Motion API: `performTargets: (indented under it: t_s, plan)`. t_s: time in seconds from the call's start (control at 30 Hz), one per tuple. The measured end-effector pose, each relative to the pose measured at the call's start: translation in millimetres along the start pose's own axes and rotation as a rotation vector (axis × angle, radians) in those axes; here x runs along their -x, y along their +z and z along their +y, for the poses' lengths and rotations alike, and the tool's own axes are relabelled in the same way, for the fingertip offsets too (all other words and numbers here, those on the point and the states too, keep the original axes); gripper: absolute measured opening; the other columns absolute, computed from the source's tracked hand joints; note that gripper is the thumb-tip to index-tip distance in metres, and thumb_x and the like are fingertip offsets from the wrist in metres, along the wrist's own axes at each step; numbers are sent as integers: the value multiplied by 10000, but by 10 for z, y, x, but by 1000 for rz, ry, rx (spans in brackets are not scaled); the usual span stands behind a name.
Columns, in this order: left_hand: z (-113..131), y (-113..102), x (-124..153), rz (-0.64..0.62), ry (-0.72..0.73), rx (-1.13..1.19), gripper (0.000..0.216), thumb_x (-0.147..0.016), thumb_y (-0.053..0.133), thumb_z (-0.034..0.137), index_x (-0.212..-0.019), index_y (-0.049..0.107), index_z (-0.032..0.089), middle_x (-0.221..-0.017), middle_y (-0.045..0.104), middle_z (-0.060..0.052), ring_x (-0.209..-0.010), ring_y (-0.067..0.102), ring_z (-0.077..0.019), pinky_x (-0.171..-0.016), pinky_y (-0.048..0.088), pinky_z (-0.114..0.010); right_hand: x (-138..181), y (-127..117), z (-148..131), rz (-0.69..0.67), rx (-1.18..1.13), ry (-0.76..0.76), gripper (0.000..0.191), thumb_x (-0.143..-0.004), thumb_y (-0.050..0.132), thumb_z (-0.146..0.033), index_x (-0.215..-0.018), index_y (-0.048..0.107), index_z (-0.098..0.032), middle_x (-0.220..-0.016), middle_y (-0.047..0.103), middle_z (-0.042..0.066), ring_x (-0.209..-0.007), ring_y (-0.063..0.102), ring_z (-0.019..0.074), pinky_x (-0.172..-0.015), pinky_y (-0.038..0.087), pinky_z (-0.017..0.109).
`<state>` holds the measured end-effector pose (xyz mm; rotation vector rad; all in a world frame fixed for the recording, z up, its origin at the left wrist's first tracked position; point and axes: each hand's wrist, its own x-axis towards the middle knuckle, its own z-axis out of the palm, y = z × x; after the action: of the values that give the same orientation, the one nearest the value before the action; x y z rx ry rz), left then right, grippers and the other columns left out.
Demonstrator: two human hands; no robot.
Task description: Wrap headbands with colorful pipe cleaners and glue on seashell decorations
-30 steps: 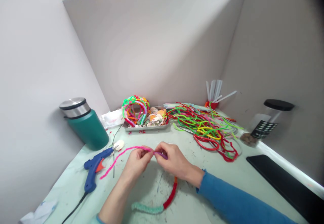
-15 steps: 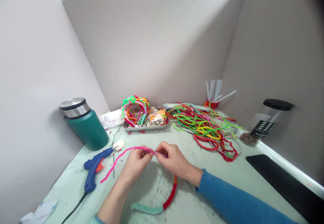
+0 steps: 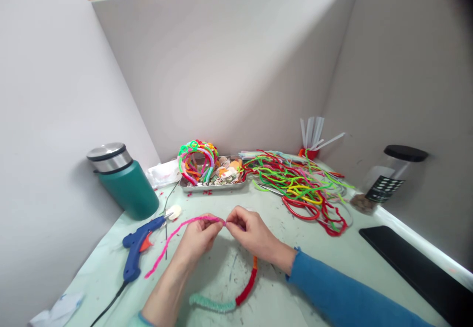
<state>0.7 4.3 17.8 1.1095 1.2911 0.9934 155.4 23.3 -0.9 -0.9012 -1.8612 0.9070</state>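
My left hand (image 3: 201, 236) pinches a bright pink pipe cleaner (image 3: 173, 233), whose loose end trails down to the left. Right beside it, my right hand (image 3: 249, 228) is closed on the wrapped headband (image 3: 247, 290), fingertips nearly touching the left ones. A bit of purple shows between the right fingers. Below my right hand the band curves down through orange and red to a mint-green end. Its upper part is hidden behind that hand.
A blue glue gun (image 3: 138, 248) lies left, its nozzle by a pale disc (image 3: 174, 212). Behind it stands a green bottle (image 3: 129, 184). Finished headbands (image 3: 197, 162) rest on a metal tray (image 3: 214, 187). Right are piled pipe cleaners (image 3: 288, 174), red-handled scissors (image 3: 301, 209) and a jar (image 3: 386, 179).
The pink pipe cleaner's loose end has dropped slightly. The mint-green end of the band has shifted a little to the left. Both hands stay almost in place.
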Motion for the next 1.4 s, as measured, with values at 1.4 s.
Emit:
performTargets:
  t_s: [1.4]
  plan:
    - [9, -28, -12, -72, -51, -2, 236, -651, 644, 346, -698, 519, 152, -420, 322, 114, -320, 175, -14, -338, 87, -189, -58, -80, 61, -220, -281, 233, 141, -847, 425, -302, -831, 497, -182, -701, 598, -5, -456, 511, 82, -428, 365, 192]
